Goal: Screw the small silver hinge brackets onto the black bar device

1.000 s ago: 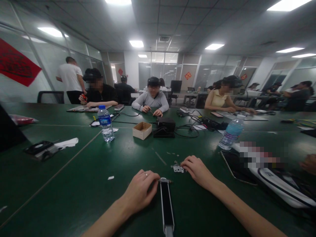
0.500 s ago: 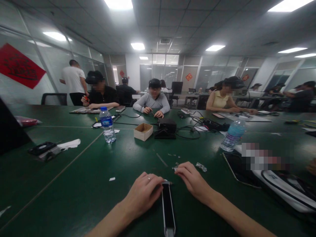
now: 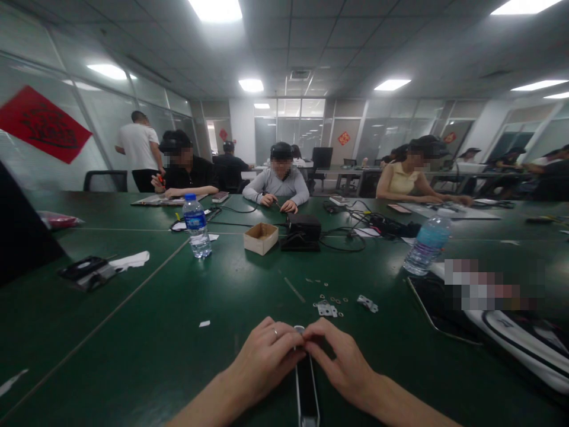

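Fingers (image 3: 288,343) of the left hand (image 3: 267,363) clamp the far tip of the long black bar with silver edges (image 3: 307,391), which lies on the dark green table (image 3: 133,344). The right hand (image 3: 344,366) pinches its fingertips together against that tip; what they pinch is hidden. Just beyond the bar lie two small silver hinge plates (image 3: 326,309). Well beyond it, to its left, a clear plastic water bottle (image 3: 198,228) bears a blue label, its writing unreadable.

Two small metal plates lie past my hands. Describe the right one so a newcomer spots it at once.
On the green table, find the left hand and right hand meeting at the end of the long black bar. Just beyond the right hand lies the right metal plate: it sits alone and askew, while the left metal plate is ringed by washers.
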### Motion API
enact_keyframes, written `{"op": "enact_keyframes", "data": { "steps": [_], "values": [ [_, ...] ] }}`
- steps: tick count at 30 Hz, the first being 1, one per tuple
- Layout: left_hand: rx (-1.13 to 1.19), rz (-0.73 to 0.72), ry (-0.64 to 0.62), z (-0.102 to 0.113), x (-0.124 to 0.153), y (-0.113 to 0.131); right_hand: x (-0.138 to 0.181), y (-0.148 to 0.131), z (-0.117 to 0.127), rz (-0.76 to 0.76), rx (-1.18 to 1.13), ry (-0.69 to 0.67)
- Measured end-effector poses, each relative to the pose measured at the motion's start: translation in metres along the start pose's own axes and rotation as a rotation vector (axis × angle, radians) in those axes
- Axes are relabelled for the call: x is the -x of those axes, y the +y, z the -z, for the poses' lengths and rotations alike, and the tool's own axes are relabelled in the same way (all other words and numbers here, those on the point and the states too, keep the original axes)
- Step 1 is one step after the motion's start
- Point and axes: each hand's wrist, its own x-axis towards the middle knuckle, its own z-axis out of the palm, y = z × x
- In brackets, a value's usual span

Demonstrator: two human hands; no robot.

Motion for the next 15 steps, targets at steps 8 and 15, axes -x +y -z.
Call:
{"op": "enact_keyframes", "data": {
  "steps": [8, 15],
  "values": [
    [-0.035, 0.007, 0.036, 0.0, 0.0, -0.007, -0.002, 0.001, 0.002, 0.038, 0.101, 0.014],
    [-0.091, 0.195, -0.222, 0.018, 0.003, -0.028, -0.008, 0.015, 0.019, -0.049, 0.344, -0.017]
  ]
}}
